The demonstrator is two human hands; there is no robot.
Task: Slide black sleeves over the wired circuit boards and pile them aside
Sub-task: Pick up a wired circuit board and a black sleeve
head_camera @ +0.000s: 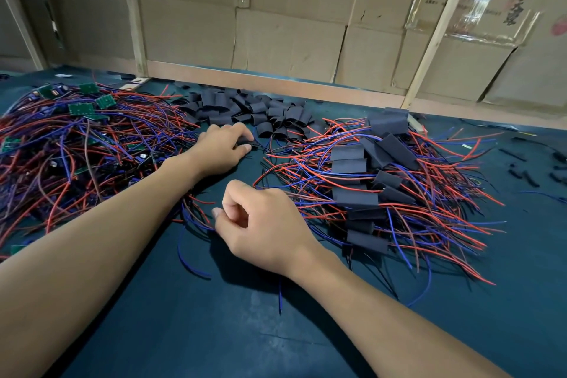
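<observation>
Head view: the left hand (222,147) reaches far across the bench (214,331) and pinches one black sleeve (245,142) at the near edge of the loose sleeve heap (245,110), likely fetching it for the next board. Nearer, the right hand (264,227) is loosely curled; whether it grips a wire I cannot tell. Bare wired boards (79,107) lie far left, the sleeved pile (368,181) right, keeping done apart from undone. No containers show.
</observation>
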